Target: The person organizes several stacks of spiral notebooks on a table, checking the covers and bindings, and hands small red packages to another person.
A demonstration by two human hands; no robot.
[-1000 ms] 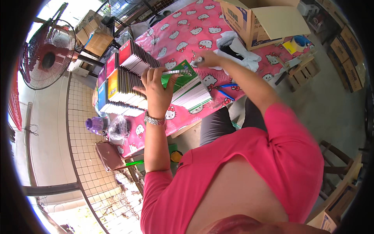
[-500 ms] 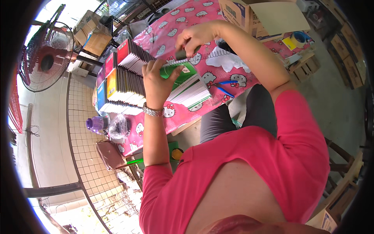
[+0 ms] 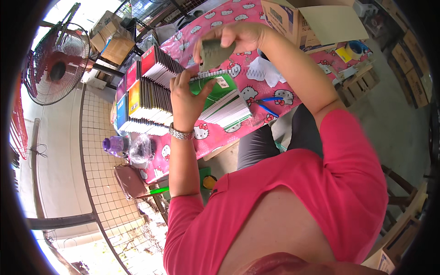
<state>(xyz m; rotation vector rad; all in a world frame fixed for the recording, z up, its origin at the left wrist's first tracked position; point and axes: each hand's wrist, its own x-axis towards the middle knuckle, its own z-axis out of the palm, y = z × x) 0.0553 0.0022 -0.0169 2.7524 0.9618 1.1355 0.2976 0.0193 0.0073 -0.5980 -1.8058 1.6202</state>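
Observation:
A green-covered notebook (image 3: 208, 89) lies on a small pile of notebooks in front of me. My left hand (image 3: 187, 94) grips its left end, thumb on the cover and fingers over the far edge. Along that edge runs a wire coil (image 3: 253, 72), whose loose end sticks out past the right side. Just above the coil, my right hand (image 3: 240, 36) pinches a flat grey-green pad (image 3: 214, 54) between thumb and fingers; its material I cannot make out. Blue-handled pliers (image 3: 269, 105) rest to the right of the pile.
Stacked spiral notebooks (image 3: 149, 98) with coloured covers stand at left on the pink patterned tablecloth (image 3: 208, 143). White crumpled cloth (image 3: 269, 73) lies beyond the coil. An open carton (image 3: 293, 27) and tape roll (image 3: 355, 47) sit at far right. A fan (image 3: 57, 68) stands at left.
My right hand has lifted slightly off the coil, tilting the grey-green pad so its flat face shows. My left hand keeps its hold on the notebook.

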